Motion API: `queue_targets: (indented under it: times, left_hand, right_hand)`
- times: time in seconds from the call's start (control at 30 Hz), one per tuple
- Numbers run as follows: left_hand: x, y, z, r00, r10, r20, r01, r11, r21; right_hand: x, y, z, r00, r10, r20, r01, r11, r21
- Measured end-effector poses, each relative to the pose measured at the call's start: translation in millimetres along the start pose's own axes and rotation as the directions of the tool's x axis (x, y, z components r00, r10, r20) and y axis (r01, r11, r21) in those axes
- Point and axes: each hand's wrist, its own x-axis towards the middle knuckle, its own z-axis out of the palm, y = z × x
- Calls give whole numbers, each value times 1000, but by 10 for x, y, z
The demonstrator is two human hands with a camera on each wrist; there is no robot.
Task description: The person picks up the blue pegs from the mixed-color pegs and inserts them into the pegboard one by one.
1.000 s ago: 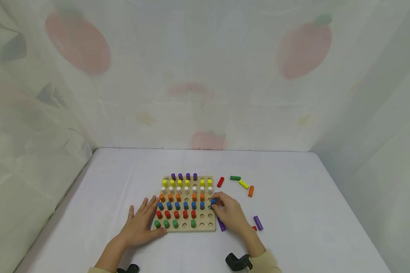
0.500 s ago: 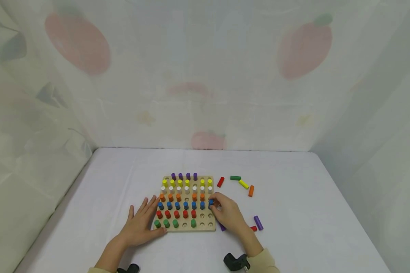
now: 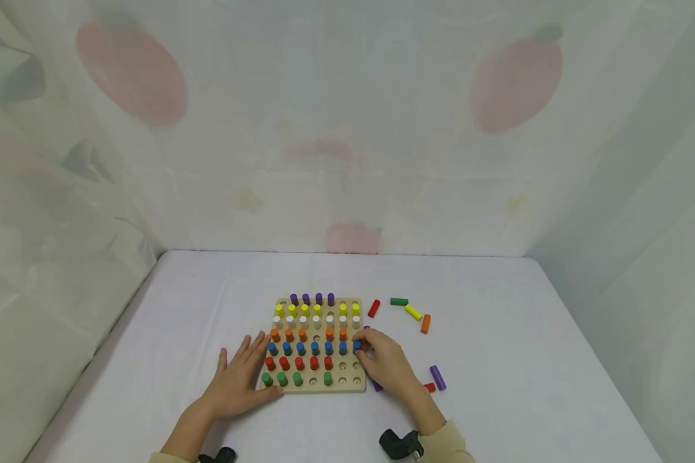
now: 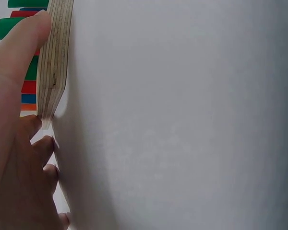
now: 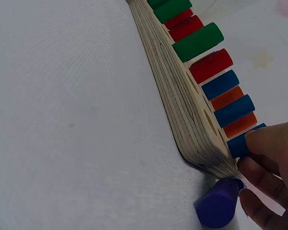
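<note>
A wooden pegboard [image 3: 347,384] lies on the table, with rows of purple, yellow, white, orange, blue, red and green pegs upright in it. My right hand [image 3: 387,363] pinches a blue peg [image 5: 239,145] between thumb and fingers. That peg stands at the right end of the blue row, seated in or just over its hole; its base is partly hidden. My left hand [image 3: 234,384] rests at the board's left side, fingers spread along the edge. Its thumb [image 4: 31,40] touches the board's front left corner. A purple peg [image 5: 218,203] lies beside the board, under the right hand.
Loose pegs lie to the right: a red peg [image 3: 373,308], a green peg [image 3: 399,301], a yellow peg [image 3: 414,312] and an orange peg [image 3: 425,324]. Nearer the right wrist are another purple peg [image 3: 437,378] and a red peg [image 3: 430,388]. Several holes in the board are bare.
My right hand has shifted slightly left with the blue peg, from the board's right edge to the end of the blue row. The left hand has stayed in place.
</note>
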Motion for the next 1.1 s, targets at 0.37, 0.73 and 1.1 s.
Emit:
queue_targets:
  times: [0.37,0.73,1.1]
  left_hand:
    - [10,1,-14,1000,0,11,0,1000,5]
    - [-6,-10,-45,999,-22,30,22,1000,6]
    - [13,-22,-143,996,18,85,-16,1000,-21]
  right_hand:
    - [-11,-6,-21,1000,-13,-1,13,1000,24]
    - [-47,1,-78,1000,-14,16,13,996,84]
    - [-39,68,-325,997,35,-62,-36,999,-6]
